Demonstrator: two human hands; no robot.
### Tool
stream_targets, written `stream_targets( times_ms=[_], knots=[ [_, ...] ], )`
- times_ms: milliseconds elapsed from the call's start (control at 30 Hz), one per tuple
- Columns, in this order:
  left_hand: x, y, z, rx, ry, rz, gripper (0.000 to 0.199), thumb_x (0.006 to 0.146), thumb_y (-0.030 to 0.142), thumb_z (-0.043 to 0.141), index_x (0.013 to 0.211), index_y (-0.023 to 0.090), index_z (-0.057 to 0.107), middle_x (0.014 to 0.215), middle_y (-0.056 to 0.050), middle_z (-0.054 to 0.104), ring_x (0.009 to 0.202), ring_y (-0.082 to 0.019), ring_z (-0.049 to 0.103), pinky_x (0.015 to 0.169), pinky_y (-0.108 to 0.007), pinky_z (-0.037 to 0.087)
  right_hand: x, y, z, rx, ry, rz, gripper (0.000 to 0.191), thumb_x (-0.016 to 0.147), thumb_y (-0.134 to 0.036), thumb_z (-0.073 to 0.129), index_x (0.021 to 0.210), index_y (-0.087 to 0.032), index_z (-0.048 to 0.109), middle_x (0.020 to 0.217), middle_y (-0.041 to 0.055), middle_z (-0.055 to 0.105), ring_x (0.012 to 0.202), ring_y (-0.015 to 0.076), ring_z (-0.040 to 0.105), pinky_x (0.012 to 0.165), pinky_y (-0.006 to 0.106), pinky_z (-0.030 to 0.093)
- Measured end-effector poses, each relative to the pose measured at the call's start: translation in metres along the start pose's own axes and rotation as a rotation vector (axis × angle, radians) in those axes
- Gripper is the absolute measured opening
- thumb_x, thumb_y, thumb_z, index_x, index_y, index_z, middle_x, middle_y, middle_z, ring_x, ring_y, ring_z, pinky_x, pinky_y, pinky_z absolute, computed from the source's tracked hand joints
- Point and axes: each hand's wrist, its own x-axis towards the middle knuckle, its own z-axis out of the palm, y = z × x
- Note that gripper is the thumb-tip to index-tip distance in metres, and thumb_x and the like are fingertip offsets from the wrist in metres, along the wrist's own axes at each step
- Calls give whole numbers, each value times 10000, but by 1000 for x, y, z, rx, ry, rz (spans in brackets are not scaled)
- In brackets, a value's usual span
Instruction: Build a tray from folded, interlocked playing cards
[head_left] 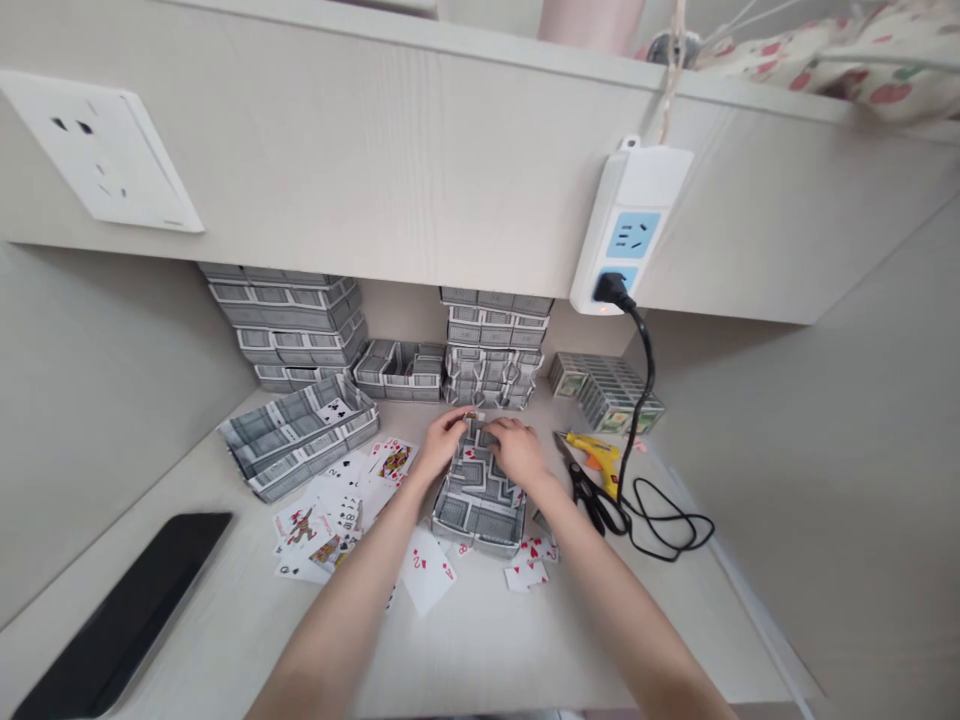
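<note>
A long box made of folded playing cards [480, 535], with grey card backs outward and inner dividers, lies lengthwise before me on the desk. At its far left corner, my left hand [442, 445] grips the wall with closed fingers. My right hand [519, 450] is curled over the far right side, its fingertips at the inner dividers and partly hidden. Loose playing cards [429, 575] are scattered left of the box and under its near end. Cut card pieces [526, 576] with red hearts lie near its right corner.
An open card box [300, 470] sits at the left. Stacks of card boxes [300, 320] stand at the back. Black scissors [592, 500], a yellow glue gun [600, 455] and its looping cord are on the right. A power strip [634, 225] hangs above; a black flat object [127, 610] lies front left.
</note>
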Motion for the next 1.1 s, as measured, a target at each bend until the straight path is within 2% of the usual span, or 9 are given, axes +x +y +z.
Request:
stream_targets(
  times_ms=[200,333,500,600,667,733,867,1000,1100],
  knots=[
    [-5,-4,6,-137,88,-17,360,761,269,444,1056,140,606,1014,-58,659,914,-162,602,817,-281,464,5,3,8,120,41,32,76,730,-172,577,788,-180,625,939,60,626,953,193,526,834,313,344],
    [-8,-5,6,-156,112,-52,378,771,332,446,1052,136,604,1003,-61,663,908,-164,605,809,-278,464,10,11,12,493,188,40,81,732,-249,580,755,-189,628,889,36,649,884,170,559,796,285,397],
    [-13,-7,7,-176,118,-63,395,790,360,431,1094,153,575,1042,-61,650,925,-161,602,810,-281,462,27,21,5,1053,367,205,279,713,-429,556,805,-168,585,703,11,628,603,156,587,550,259,457],
    [-15,-7,8,-162,132,-54,392,786,373,433,1072,151,581,1051,-63,645,943,-162,593,823,-277,453,36,22,-1,1237,391,244,348,762,-500,450,935,-202,501,663,-19,587,423,118,533,375,224,394],
    [-15,-8,10,-136,147,-56,385,777,386,435,1013,132,603,1018,-67,654,933,-168,592,824,-276,449,39,20,0,1236,374,260,365,777,-525,406,961,-217,468,610,-43,546,321,93,454,295,202,308],
    [-14,-9,10,-110,146,-62,385,776,397,426,965,118,613,979,-69,664,909,-172,597,811,-275,452,39,17,4,1177,335,257,363,764,-528,425,933,-212,483,596,-45,534,299,83,431,279,198,283],
    [-12,-11,10,-84,118,-58,395,796,391,384,991,129,606,999,-61,659,905,-165,598,777,-260,463,38,14,15,1027,271,252,369,781,-495,406,946,-191,533,690,9,606,395,123,533,361,229,389],
    [-13,-9,10,-86,137,-64,395,801,375,379,1020,138,606,1004,-56,658,893,-159,600,756,-251,468,33,15,18,760,430,263,379,831,-412,348,1043,-168,546,774,58,654,555,166,602,572,273,465],
    [-14,-7,10,-111,146,-84,384,798,364,398,1033,145,610,1005,-55,658,886,-164,599,768,-264,463,29,17,17,597,495,244,334,832,-373,369,1002,-165,569,829,71,664,695,187,617,669,275,454]
  ],
)
